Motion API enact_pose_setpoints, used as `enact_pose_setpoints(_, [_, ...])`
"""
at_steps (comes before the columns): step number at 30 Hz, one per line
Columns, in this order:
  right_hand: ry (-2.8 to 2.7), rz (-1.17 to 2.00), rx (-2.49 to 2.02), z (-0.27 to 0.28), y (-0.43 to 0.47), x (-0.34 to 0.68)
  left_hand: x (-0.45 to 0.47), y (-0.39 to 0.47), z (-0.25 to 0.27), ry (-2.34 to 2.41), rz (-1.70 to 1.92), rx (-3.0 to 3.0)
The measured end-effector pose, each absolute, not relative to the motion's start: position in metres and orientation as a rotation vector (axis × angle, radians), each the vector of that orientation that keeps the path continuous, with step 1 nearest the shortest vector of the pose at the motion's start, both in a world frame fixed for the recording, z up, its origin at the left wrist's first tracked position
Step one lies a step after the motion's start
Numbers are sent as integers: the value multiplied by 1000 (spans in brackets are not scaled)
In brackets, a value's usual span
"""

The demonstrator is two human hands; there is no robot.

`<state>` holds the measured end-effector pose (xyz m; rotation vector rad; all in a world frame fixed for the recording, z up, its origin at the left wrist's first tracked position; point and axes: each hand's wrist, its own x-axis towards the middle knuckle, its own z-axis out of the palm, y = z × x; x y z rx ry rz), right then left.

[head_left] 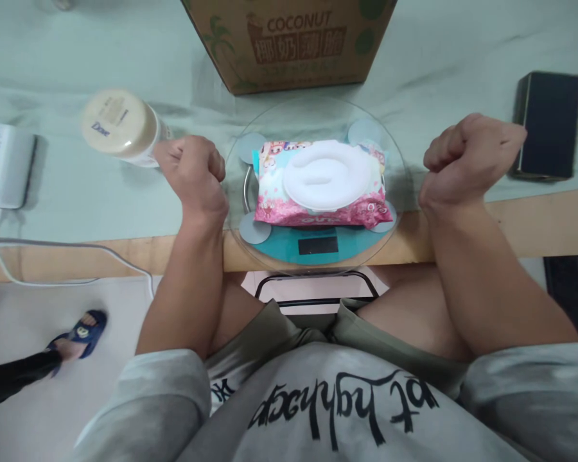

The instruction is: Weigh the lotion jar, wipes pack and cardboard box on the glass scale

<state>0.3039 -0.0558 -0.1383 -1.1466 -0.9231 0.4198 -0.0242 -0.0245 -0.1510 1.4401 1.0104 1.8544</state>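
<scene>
A pack of wet wipes (274,173) with a white oval lid lies on a round glass scale (366,247), whose dark display faces me. To the left of the scale my left hand (195,170) rests as a fist on the table, beside the cream-lidded Dove jar (147,138). On the other side my right hand (469,157) is also closed in a fist, close to a dark box-shaped item (551,125). Nothing shows in either fist. Neither hand touches the wipes.
Behind the scale stands a cardboard box (298,48) with coconut print. A white device (9,167) lies far left, with a cable (77,244) hanging over the wooden table edge (549,224). Another person's slippered foot (84,333) is on the floor at left.
</scene>
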Motion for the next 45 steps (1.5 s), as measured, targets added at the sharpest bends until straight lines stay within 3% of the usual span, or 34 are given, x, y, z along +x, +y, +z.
enact_pose_setpoints(5, [-1274, 344, -1288, -121, -73, 299, -24, -28, -153, 1034, 1754, 1528])
enact_pose_setpoints(10, [-1995, 549, -1030, -89, -102, 286, -27, -32, -152, 1090, 1641, 1581])
enact_pose_setpoints(14, [-2192, 504, -1063, -82, -111, 274, -29, -33, -149, 1120, 1575, 1612])
enact_pose_setpoints(25, [-2213, 499, -1298, -85, -104, 275, -22, -35, -139, 1156, 1542, 1637])
enact_pose_setpoints(32, [-2102, 670, -1291, -84, -104, 270, -24, -28, -145, 1166, 1591, 1599])
enact_pose_setpoints(45, [-1584, 200, -1508, -89, -126, 324, -19, -27, -144, 1117, 1651, 1558])
